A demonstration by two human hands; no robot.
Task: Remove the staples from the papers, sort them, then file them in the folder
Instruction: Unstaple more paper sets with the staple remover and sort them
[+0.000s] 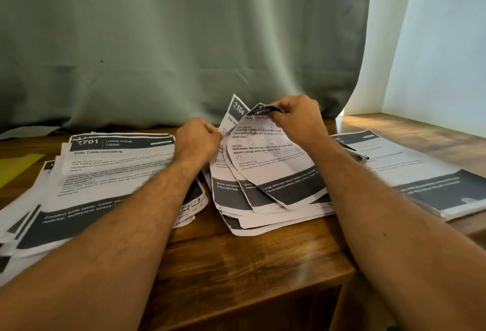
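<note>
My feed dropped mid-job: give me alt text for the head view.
Both hands, left hand and right hand, pinch the top corner of a curled printed sheet raised over the middle paper pile on a wooden table. More paper stacks lie left and right, before a green curtain.

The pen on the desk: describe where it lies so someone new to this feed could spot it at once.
Start at the wooden table and go to its right side, past the person's right hand. There a flat stack of printed sheets lies by the bright window corner. The pen rests on that stack's near-left part, just beyond the right forearm: a thin dark and silvery stick, the only non-paper thing there.
</note>
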